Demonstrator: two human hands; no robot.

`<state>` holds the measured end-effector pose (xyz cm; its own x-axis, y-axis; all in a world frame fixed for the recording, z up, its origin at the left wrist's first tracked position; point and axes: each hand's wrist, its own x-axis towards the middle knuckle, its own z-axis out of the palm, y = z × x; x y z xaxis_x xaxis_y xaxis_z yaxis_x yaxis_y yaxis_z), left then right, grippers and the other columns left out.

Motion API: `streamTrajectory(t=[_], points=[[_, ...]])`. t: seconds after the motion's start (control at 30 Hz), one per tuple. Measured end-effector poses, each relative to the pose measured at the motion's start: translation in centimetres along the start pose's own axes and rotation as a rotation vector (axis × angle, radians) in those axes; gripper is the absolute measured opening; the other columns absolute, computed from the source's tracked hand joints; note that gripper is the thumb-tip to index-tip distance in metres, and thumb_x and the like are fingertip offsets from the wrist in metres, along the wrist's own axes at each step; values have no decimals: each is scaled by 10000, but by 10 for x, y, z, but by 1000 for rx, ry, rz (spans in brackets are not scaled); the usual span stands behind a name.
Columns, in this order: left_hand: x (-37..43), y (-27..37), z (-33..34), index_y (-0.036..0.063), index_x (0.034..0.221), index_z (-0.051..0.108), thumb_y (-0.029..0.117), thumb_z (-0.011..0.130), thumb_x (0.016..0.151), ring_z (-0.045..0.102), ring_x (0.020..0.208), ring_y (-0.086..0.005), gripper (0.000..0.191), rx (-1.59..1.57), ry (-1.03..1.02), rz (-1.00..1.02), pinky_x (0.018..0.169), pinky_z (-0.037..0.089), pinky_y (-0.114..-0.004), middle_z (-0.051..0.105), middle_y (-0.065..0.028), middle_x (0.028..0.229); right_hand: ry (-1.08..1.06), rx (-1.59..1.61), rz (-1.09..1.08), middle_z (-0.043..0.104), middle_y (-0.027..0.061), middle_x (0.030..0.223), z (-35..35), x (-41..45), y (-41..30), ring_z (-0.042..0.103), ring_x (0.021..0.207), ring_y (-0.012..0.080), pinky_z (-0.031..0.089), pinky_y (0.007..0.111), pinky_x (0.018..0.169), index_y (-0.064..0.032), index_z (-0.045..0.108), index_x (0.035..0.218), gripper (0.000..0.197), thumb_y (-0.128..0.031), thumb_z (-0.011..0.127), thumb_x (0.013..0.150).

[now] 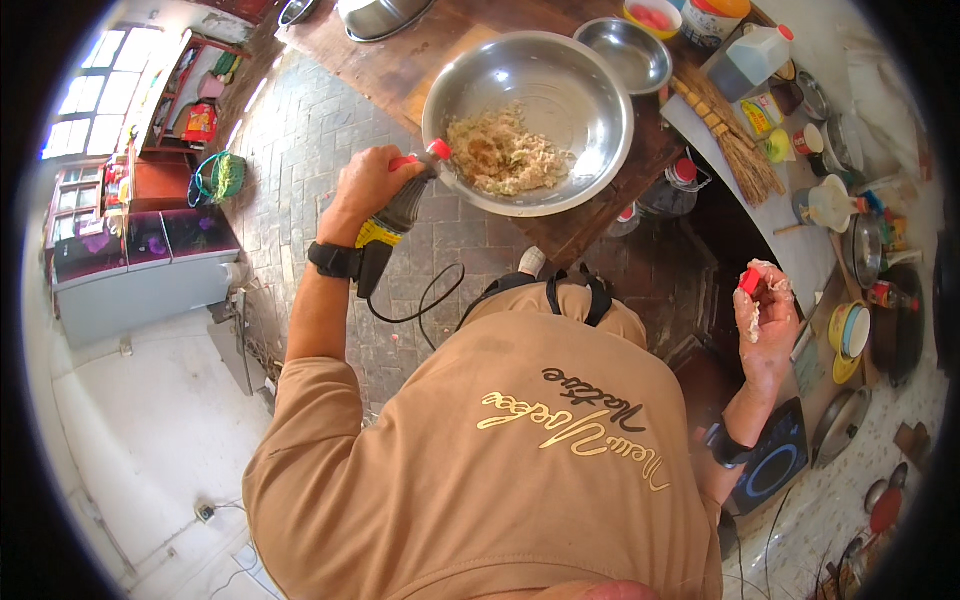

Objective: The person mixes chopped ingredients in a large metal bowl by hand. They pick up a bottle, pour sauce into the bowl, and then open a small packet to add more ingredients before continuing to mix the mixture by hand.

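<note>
My left hand (375, 176) grips a dark plastic bottle (401, 206) with a yellow label, tilted so that its red-topped neck points at the rim of a large stainless steel basin (600, 161). Inside the basin, a heap of minced filling (510, 154) lies on the near left side, with a brown patch of seasoning or sauce on it. Whether liquid is flowing from the bottle I cannot tell. Off to the right, my right hand (772, 322) is raised above the counter side, its fingers smeared with pale mince. A small red cap (748, 281) is pinched between its thumb and fingers.
The basin stands on a wooden table (517, 15) beside a smaller steel bowl (630, 56). A straw brush (724, 135), a plastic jug (754, 64) and an induction cooker (776, 457) line the right side. Large bottles (671, 191) stand below the table. A cable (420, 311) hangs near my left wrist.
</note>
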<state>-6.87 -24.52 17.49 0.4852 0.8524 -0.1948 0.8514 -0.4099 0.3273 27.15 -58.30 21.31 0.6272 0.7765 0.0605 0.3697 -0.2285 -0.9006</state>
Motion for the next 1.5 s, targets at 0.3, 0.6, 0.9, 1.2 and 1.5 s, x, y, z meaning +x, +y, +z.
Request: streamTrajectory(t=[0.3,0.6,0.9,1.2,1.5], points=[[14,-10,-1,36,766,642,404,643,734,597,692,-352,369,48,-26,13,616,462,-423,615,-179,715,7,13,4,509,29,1005,11,5,-2,516,857,100,433,240,778,-13,534,1056,294,6,605,772],[23,-15,-3,34,782,648,399,646,732,596,682,-350,368,23,-34,3,615,463,-417,615,-183,710,-17,-11,8,516,41,1013,21,13,-1,518,862,103,438,243,779,-10,535,1060,294,0,606,774],[10,-7,-10,14,788,628,356,643,756,567,590,-304,344,-126,37,83,567,435,-390,574,-180,644,-23,-7,6,515,38,1004,26,20,0,518,848,103,442,242,764,-8,535,1053,296,3,607,766],[-33,41,-22,9,781,611,218,697,735,517,511,-202,231,-389,34,248,517,428,-309,548,-141,602,-149,-104,-116,552,64,979,57,49,-34,535,777,110,459,238,689,-7,571,1023,313,-3,664,724],[-44,105,-19,39,812,608,222,714,720,564,557,-278,231,-528,-99,562,510,439,-326,567,-129,629,-463,-162,-446,571,118,935,104,73,-91,569,707,188,478,261,638,-23,566,1038,383,-33,712,684]])
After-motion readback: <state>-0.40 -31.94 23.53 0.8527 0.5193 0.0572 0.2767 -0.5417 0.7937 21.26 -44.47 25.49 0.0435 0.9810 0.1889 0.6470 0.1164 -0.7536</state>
